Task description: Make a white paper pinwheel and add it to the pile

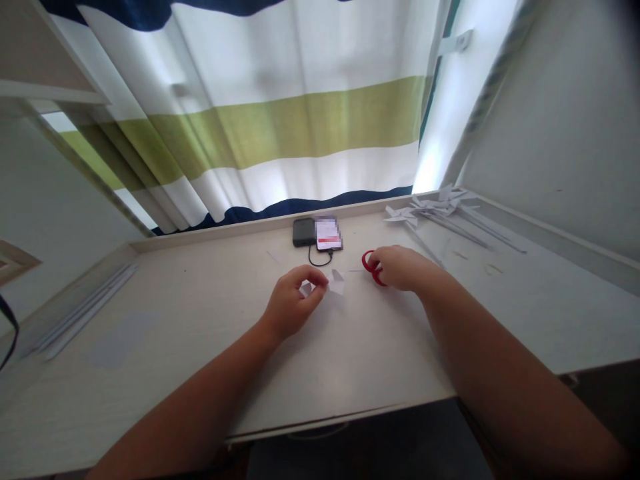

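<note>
- The left hand [293,303] pinches one small white paper piece [306,289], fingers closed on it.
- The right hand [400,267] is closed around one pair of red-handled scissors [370,265] lying on the pale wood-grain bench [200,320].
- One more paper scrap [337,281] lies between the hands.
- Behind: one phone [329,233], writing blurred, cabled to one black power bank [303,231].
- Several paper pinwheels [430,203] lie at the far right, count unclear.

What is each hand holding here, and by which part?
The left hand pinches a small paper piece at its edge between the fingertips. The right hand grips the red scissors by their handle loops.
</note>
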Action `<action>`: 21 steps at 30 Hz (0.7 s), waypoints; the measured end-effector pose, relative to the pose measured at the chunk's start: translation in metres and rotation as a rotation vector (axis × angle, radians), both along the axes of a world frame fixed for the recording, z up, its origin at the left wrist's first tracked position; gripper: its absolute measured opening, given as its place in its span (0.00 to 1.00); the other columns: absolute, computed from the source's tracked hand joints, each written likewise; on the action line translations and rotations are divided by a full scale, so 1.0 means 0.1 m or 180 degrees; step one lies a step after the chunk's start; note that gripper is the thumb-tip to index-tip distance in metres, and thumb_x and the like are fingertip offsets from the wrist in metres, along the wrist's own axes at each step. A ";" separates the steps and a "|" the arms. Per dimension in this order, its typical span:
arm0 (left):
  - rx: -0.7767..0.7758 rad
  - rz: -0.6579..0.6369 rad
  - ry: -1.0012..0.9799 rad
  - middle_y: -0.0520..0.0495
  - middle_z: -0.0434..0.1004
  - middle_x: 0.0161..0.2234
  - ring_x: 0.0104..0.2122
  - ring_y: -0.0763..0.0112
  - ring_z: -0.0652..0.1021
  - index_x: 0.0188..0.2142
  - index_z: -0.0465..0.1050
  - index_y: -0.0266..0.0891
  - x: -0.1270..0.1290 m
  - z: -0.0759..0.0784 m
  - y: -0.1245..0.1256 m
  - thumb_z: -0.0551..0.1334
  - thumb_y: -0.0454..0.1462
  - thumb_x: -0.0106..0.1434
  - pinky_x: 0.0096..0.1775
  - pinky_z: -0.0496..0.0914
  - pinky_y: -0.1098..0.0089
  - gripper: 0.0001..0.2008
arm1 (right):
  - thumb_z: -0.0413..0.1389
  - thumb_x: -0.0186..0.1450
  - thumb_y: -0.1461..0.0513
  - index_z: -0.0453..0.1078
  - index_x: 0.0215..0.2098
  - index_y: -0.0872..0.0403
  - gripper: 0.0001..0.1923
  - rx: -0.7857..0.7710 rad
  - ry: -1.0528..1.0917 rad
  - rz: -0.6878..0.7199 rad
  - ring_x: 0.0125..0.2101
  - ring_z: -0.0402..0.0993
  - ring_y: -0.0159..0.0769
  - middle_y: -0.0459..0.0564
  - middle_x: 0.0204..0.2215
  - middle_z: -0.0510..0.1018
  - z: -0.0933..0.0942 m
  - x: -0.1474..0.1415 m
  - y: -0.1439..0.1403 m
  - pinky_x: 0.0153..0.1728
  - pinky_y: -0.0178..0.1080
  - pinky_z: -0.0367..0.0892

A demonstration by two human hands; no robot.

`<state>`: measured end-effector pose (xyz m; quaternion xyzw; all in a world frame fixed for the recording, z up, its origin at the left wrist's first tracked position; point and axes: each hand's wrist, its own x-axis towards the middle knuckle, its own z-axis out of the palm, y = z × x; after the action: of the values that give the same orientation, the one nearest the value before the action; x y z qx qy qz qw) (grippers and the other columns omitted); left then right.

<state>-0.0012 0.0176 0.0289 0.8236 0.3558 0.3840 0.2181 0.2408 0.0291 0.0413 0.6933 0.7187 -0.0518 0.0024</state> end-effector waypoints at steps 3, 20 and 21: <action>-0.0003 0.0035 -0.0011 0.49 0.76 0.31 0.33 0.69 0.75 0.32 0.71 0.39 0.00 -0.01 0.01 0.58 0.33 0.59 0.38 0.69 0.66 0.04 | 0.57 0.51 0.68 0.76 0.34 0.54 0.12 -0.0087 0.0004 -0.0078 0.29 0.75 0.45 0.56 0.30 0.78 0.02 0.02 -0.02 0.27 0.39 0.63; 0.1128 0.0134 -0.0808 0.48 0.78 0.32 0.36 0.67 0.77 0.31 0.73 0.41 -0.02 0.06 -0.06 0.65 0.32 0.56 0.42 0.72 0.62 0.04 | 0.57 0.61 0.63 0.73 0.31 0.54 0.04 0.1848 0.2639 0.1481 0.31 0.67 0.35 0.49 0.30 0.72 0.19 -0.65 -0.45 0.31 0.39 0.65; 0.1172 0.0116 -0.0833 0.48 0.78 0.32 0.36 0.67 0.77 0.31 0.73 0.41 -0.02 0.06 -0.06 0.65 0.31 0.55 0.42 0.72 0.62 0.04 | 0.57 0.60 0.63 0.73 0.31 0.54 0.03 0.1875 0.2632 0.1499 0.32 0.68 0.36 0.50 0.30 0.72 0.20 -0.64 -0.44 0.33 0.39 0.65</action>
<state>-0.0037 0.0115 0.0349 0.7861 0.2633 0.5499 0.1014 0.1767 -0.0153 0.0608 0.4075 0.7794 -0.1145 -0.4619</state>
